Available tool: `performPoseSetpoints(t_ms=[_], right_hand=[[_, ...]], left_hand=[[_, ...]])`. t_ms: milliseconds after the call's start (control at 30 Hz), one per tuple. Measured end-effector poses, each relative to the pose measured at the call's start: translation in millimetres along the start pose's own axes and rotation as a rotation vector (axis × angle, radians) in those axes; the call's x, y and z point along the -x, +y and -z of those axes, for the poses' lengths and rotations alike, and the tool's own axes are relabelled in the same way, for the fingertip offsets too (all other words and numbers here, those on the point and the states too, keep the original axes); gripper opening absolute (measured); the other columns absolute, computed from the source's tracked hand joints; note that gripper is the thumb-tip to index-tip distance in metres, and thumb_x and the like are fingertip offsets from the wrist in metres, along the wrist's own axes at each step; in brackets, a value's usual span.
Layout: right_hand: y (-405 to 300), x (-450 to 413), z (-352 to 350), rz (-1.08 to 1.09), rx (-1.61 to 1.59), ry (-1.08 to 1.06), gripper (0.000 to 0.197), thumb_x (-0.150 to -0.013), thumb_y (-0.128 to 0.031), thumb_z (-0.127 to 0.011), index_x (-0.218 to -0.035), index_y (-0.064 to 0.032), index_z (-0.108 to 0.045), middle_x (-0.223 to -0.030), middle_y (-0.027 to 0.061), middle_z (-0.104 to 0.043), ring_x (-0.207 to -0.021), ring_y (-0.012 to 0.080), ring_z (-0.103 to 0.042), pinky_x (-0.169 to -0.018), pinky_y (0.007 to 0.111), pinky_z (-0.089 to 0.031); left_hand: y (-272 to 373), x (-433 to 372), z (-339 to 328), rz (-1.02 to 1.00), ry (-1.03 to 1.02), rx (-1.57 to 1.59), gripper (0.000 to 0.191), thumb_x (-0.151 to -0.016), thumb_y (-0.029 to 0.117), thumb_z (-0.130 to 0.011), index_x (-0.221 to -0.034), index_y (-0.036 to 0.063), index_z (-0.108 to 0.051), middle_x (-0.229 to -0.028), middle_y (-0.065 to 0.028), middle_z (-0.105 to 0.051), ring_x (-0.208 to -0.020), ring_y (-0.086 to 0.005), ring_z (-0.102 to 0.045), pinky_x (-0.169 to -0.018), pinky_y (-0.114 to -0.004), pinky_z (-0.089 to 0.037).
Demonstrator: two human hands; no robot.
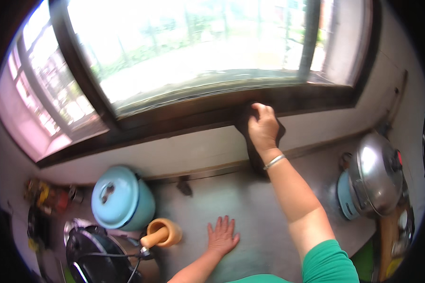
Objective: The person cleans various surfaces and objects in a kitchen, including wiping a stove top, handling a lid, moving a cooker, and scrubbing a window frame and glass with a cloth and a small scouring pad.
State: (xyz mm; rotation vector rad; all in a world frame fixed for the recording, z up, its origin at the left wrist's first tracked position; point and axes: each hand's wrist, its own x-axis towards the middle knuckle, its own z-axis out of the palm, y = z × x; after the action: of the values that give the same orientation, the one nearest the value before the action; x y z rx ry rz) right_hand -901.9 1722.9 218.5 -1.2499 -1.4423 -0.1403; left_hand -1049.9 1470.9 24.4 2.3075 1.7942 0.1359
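My right hand (pixel 265 129) is raised to the dark window frame (pixel 198 118), its fingers bent against the lower rail. Bunched under it is a dark cloth (pixel 256 155), which hangs down past the wall towards the counter. The arm hides part of this cloth. On the metal countertop (pixel 198 208), my left hand (pixel 222 236) rests palm down with its fingers spread. It holds nothing. A wooden mortar (pixel 175 233) with its pestle (pixel 155 237) leaning in it stands to the left of that hand.
A light blue lidded pot (pixel 122 200) stands behind the mortar. In front of it is a black appliance (pixel 95 253) with a cord. At right sits a metal domed lid (pixel 375 173) above a light blue vessel (pixel 345 196). A small dark item (pixel 185 186) lies near the wall.
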Motion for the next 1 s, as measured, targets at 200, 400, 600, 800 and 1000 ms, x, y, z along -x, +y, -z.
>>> performPoseSetpoints(t_ms=[200, 400, 600, 800, 1000], right_hand=[[-58.7, 19.1, -40.2, 0.117, -0.133, -0.114, 0.023, -0.068, -0.001, -0.056, -0.09, -0.0077, -0.058, -0.088, 0.0112, -0.055, -0.077, 0.0309, -0.057, -0.066, 0.037, -0.047], [-117.1, 39.7, -90.3, 0.197, -0.192, -0.203, 0.025, -0.067, 0.0, -0.055, -0.09, -0.0079, -0.06, -0.084, 0.0115, -0.053, -0.075, 0.0299, -0.056, -0.064, 0.038, -0.048], [-185.6, 65.9, -150.0, 0.302, -0.261, -0.301, 0.027, -0.068, 0.002, -0.054, -0.093, -0.0036, -0.06, -0.083, 0.0132, -0.051, -0.071, 0.0302, -0.056, -0.061, 0.037, -0.049], [-222.4, 67.6, -177.2, 0.656, -0.069, -0.214, 0.028, -0.066, -0.004, -0.056, -0.093, 0.0016, -0.056, -0.08, 0.011, -0.05, -0.071, 0.0233, -0.054, -0.058, 0.031, -0.046], [-221.3, 57.8, -167.9, 0.819, 0.199, -0.286, 0.019, -0.066, -0.008, -0.055, -0.083, 0.0003, -0.058, -0.077, 0.0084, -0.05, -0.07, 0.0208, -0.053, -0.056, 0.029, -0.045]], left_hand=[[-2.6, 1.4, 1.9, -0.019, -0.004, 0.001, 0.057, -0.081, 0.044, -0.044, -0.129, 0.0138, -0.038, -0.139, -0.0083, -0.029, -0.129, -0.026, -0.023, -0.098, -0.06, -0.019], [-5.7, 0.9, -1.5, -0.04, 0.049, 0.014, 0.056, -0.081, 0.043, -0.045, -0.128, 0.0142, -0.04, -0.137, -0.0085, -0.031, -0.127, -0.0264, -0.026, -0.097, -0.06, -0.02], [-5.3, 1.1, -1.0, -0.034, 0.043, 0.004, 0.058, -0.079, 0.044, -0.046, -0.128, 0.0142, -0.039, -0.136, -0.0075, -0.032, -0.125, -0.0257, -0.027, -0.095, -0.061, -0.022], [-5.4, -0.9, 5.4, -0.032, 0.111, 0.126, 0.056, -0.077, 0.042, -0.049, -0.125, 0.0146, -0.041, -0.136, -0.0035, -0.032, -0.124, -0.0232, -0.03, -0.092, -0.061, -0.025], [-7.5, 0.0, -4.7, -0.024, 0.153, 0.092, 0.055, -0.077, 0.043, -0.049, -0.124, 0.0162, -0.043, -0.135, -0.0045, -0.034, -0.124, -0.0228, -0.029, -0.093, -0.059, -0.024]])
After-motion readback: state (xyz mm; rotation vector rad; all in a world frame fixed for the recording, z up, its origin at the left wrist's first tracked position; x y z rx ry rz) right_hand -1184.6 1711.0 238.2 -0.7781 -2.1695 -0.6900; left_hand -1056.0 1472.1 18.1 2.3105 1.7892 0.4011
